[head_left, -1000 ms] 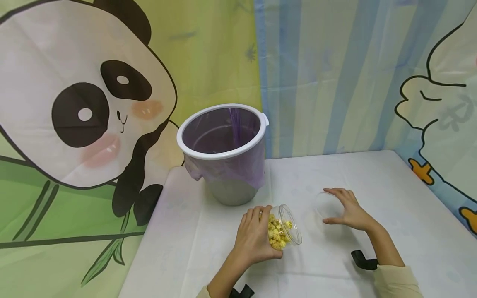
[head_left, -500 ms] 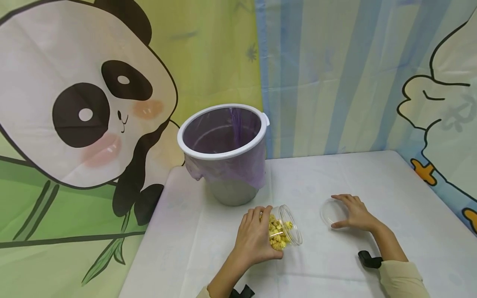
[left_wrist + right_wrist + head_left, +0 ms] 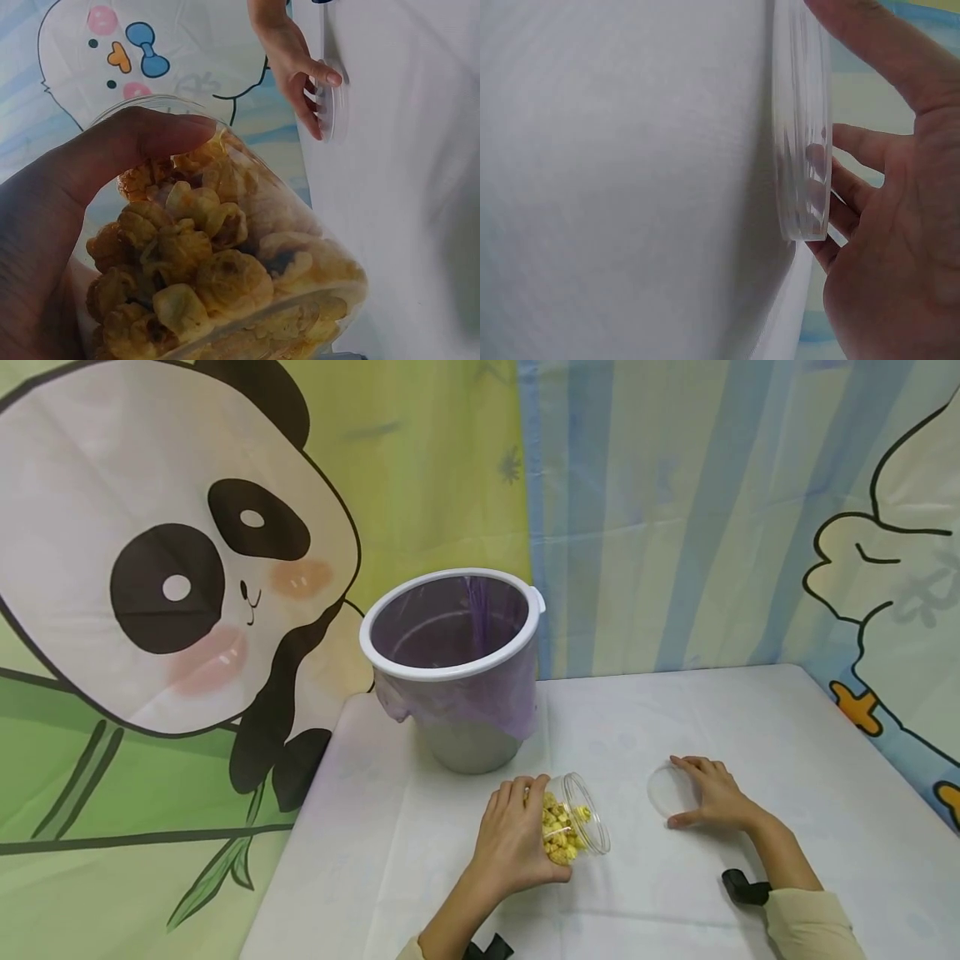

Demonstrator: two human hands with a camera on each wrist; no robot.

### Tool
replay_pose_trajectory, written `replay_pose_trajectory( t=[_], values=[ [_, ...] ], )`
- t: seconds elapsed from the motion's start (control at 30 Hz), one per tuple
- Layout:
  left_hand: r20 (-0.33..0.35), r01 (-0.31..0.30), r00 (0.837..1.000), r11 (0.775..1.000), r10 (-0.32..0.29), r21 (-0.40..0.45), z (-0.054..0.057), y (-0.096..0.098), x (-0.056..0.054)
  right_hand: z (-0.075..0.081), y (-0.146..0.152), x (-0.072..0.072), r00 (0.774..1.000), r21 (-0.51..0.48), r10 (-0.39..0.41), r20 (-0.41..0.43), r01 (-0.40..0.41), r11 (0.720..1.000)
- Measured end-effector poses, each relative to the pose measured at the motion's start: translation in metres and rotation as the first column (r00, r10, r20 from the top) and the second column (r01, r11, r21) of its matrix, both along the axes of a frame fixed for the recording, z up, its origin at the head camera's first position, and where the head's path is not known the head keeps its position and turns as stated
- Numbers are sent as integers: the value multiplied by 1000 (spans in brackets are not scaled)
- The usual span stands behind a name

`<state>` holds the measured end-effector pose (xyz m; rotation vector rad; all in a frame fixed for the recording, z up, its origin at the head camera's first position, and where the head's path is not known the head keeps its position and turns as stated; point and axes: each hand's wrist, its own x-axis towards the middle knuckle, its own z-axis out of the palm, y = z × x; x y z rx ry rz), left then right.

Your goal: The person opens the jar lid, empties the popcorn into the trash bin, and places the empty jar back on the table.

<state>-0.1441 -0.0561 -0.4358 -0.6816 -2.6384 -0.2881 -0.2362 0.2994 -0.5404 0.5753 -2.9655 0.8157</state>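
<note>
My left hand (image 3: 512, 843) grips a clear plastic jar (image 3: 577, 810) part-filled with yellow popcorn (image 3: 558, 833). The jar is tipped on its side, its uncovered mouth facing right. In the left wrist view the thumb lies across the jar wall (image 3: 277, 202), with popcorn pieces (image 3: 187, 255) packed behind it. To the right, my right hand (image 3: 716, 795) holds a clear round lid (image 3: 663, 791) by its edge, thumb on the near side and fingers on the far side. Seen from the right wrist, the lid (image 3: 799, 135) lies flat and close over the white tabletop.
A grey bin (image 3: 468, 739) with a white rim and a purple liner bag stands at the back left of the white table (image 3: 622, 718). Cartoon-printed curtains (image 3: 637, 510) hang behind the table and along its sides. Black wrist straps (image 3: 744, 889) show at both forearms.
My right hand has shifted a little to the right and toward me with the lid, which now lies lower, near the tabletop. The left hand and jar have stayed almost still.
</note>
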Motion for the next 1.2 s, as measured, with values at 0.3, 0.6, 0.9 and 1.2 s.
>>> replay_pose_trajectory(
  t=[0.3, 0.6, 0.9, 1.2],
  values=[
    [-7, 5, 1000, 1000, -5, -5, 0, 0, 0, 7, -1, 1, 998, 10, 2, 61, -3, 1000],
    [13, 9, 1000, 1000, -9, -3, -1, -1, 1, 79, -31, -39, 996, -143, 26, 90, -13, 990],
    [10, 13, 1000, 1000, -13, 10, -3, -2, 3, 187, -149, -87, 981, -492, 52, -185, -139, 860],
    [-20, -8, 1000, 1000, 9, 23, 0, -7, 3, 231, -210, -98, 985, -502, 55, -163, -131, 855]
  ],
)
